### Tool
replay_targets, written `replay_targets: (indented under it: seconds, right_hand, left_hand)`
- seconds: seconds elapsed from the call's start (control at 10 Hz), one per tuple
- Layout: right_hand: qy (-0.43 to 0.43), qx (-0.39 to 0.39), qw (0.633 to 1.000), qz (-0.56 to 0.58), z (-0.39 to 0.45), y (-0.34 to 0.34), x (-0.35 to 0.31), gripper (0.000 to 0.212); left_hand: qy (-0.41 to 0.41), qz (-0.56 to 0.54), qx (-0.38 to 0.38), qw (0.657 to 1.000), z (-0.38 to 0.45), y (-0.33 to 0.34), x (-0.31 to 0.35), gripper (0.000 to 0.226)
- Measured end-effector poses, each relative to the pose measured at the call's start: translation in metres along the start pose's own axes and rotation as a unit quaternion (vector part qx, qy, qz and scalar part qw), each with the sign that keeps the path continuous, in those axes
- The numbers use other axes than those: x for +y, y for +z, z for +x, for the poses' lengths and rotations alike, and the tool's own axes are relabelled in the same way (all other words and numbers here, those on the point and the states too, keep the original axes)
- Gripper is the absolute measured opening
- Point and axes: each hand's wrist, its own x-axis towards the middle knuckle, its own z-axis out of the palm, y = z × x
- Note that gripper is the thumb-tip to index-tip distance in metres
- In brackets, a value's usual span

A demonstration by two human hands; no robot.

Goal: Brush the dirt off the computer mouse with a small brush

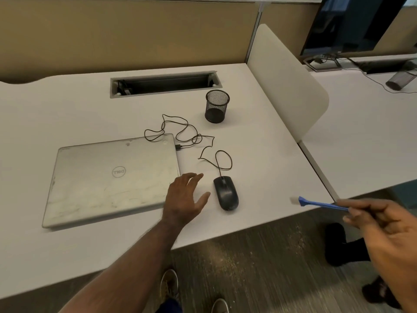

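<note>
A black wired computer mouse (226, 192) lies on the white desk (259, 154), near its front edge. Its thin black cable (203, 141) loops back to a plug at the laptop's side. My left hand (185, 197) hovers just left of the mouse, fingers spread, holding nothing and not touching it. My right hand (383, 224) is off the desk's front right corner, shut on a small brush (320, 204) with a blue handle. The brush's pale bristle end points left toward the mouse, well short of it.
A closed silver laptop (112, 177) lies left of the mouse. A black mesh pen cup (217, 106) stands behind it. A cable slot (164, 83) is set in the desk's back. A white divider panel (286, 82) bounds the right side. Another person's dark shoes (336, 245) are on the floor at right.
</note>
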Motion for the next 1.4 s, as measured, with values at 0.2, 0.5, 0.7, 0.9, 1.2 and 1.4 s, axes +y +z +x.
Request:
replay_targets:
  seconds: [0.2,0.5,0.7,0.9,1.2,1.4]
  right_hand:
    - [0.002,0.046,0.996,0.077,0.067,0.034,-0.028,0.03]
    - [-0.016,0.037,0.996,0.086,0.173,0.14,-0.047,0.01]
    - [-0.022,0.066,0.997,0.02,0.244,0.212,-0.052,0.013]
    - [-0.033,0.071,0.996,-0.043,0.299,0.276,-0.054,0.012]
    - [-0.01,0.029,0.986,-0.166,0.328,0.336,-0.048,0.019]
    - [0.015,-0.021,0.984,-0.178,0.319,0.349,-0.044,0.026]
  left_hand:
    - [-0.029,0.085,0.04,0.995,0.013,-0.04,-0.059,0.057]
    - [-0.162,0.187,-0.078,0.966,0.009,-0.076,-0.152,0.077]
    - [-0.174,0.184,-0.088,0.964,0.013,-0.084,-0.179,0.076]
    - [-0.15,0.192,-0.096,0.965,0.008,-0.088,-0.189,0.072]
    - [-0.163,0.184,-0.098,0.964,0.01,-0.089,-0.189,0.072]
    - [-0.16,0.167,-0.09,0.969,0.009,-0.086,-0.19,0.074]
